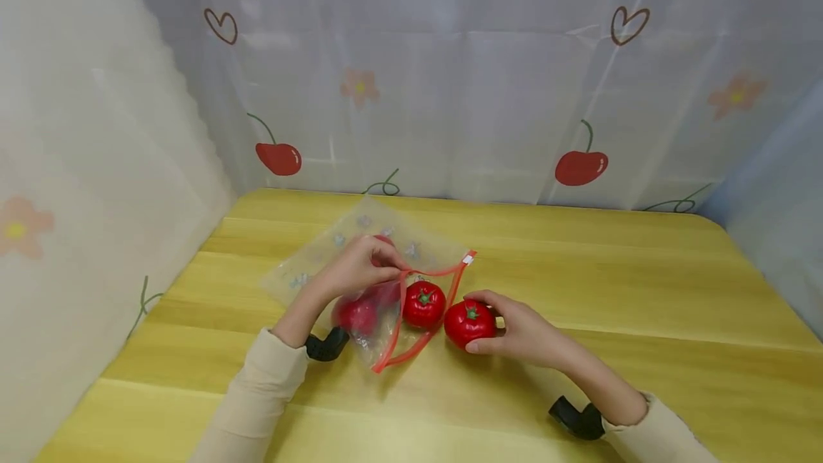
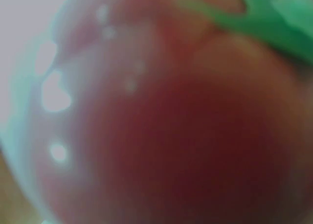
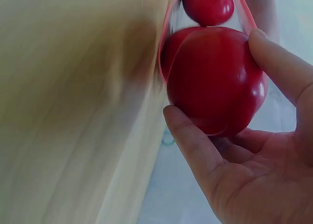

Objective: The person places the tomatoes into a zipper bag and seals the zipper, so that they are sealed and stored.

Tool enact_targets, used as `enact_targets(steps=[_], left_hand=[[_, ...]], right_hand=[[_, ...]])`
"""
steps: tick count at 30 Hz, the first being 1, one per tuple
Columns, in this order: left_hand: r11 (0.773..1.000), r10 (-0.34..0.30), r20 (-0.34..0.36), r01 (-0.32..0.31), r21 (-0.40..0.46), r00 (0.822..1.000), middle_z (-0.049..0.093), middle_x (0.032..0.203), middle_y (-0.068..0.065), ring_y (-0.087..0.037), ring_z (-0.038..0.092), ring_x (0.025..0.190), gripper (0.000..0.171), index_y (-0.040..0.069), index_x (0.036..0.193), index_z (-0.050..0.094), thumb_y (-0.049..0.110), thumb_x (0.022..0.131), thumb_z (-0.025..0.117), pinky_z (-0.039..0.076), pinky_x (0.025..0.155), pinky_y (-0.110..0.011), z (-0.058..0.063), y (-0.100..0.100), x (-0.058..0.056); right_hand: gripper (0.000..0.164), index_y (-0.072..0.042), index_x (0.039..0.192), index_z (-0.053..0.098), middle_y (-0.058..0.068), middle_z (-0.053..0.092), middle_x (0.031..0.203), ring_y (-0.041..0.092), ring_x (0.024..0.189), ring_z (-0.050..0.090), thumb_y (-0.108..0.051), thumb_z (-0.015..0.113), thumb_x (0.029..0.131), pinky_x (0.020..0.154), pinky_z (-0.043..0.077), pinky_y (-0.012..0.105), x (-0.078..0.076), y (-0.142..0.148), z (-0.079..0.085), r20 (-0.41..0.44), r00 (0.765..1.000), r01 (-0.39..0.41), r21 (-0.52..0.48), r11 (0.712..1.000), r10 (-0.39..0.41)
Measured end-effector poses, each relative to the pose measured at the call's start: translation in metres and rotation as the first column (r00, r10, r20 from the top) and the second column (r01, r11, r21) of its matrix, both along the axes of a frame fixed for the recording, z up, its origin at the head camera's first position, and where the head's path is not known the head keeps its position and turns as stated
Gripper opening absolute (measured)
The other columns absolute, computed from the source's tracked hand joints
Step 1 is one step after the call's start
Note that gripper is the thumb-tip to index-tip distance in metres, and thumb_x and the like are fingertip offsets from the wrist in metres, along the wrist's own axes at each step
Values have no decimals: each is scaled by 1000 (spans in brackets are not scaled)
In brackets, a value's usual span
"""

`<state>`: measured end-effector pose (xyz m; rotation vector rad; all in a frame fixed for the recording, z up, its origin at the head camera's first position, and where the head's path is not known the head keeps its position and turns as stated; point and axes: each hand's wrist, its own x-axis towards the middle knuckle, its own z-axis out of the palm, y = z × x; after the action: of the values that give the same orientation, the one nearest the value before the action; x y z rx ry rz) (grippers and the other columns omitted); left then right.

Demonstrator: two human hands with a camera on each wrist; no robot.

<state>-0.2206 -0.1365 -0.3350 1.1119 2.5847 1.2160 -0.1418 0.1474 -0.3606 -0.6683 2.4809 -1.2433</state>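
Note:
A clear zip bag (image 1: 437, 259) with a red zip edge and white slider lies on the table, its mouth facing right. My left hand (image 1: 363, 266) pinches the upper rim of that mouth. One tomato (image 1: 424, 306) sits just inside the opening, and more red tomatoes (image 1: 358, 314) show through the plastic. With thumb and fingers, my right hand (image 1: 524, 331) grips another tomato (image 1: 468, 326) right by the opening. In the right wrist view this held tomato (image 3: 215, 82) partly covers the bag's mouth. A blurred tomato (image 2: 171, 126) fills the left wrist view.
The wooden table (image 1: 611, 270) extends to both sides of the bag. Behind it hangs a printed curtain (image 1: 501, 106), with more curtain at the left and right. Black wrist camera mounts (image 1: 579, 420) sit below each wrist.

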Motion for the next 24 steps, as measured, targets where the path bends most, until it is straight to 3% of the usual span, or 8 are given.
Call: enact_targets(steps=[6, 14, 24], left_hand=[[1000, -3, -32, 3, -3, 999, 66, 81, 2, -12, 54, 68, 7, 3, 88, 75, 2, 82, 71, 46, 57, -27, 6, 2, -6], [1000, -1, -1, 1, -12, 1000, 66, 80, 5, -12, 54, 70, 8, 6, 88, 76, 2, 82, 71, 47, 60, -28, 2, -1, 1], [999, -38, -11, 38, 16, 999, 68, 79, 2, -12, 51, 64, 8, 4, 88, 75, 1, 84, 68, 44, 55, -26, 1, -2, -3]], right_hand=[[68, 1, 128, 48, 7, 55, 115, 26, 100, 52, -29, 79, 76, 73, 50, 29, -5, -14, 1, -49, 999, -18, 43, 999, 20], [69, 2, 130, 47, 9, 54, 118, 24, 100, 53, -27, 80, 76, 76, 49, 30, -3, -26, -6, -41, 998, -40, 31, 999, 42], [69, 4, 129, 48, 12, 55, 118, 27, 101, 55, -26, 80, 75, 77, 50, 34, -12, -40, -14, -86, 996, -27, 28, 999, 29]])
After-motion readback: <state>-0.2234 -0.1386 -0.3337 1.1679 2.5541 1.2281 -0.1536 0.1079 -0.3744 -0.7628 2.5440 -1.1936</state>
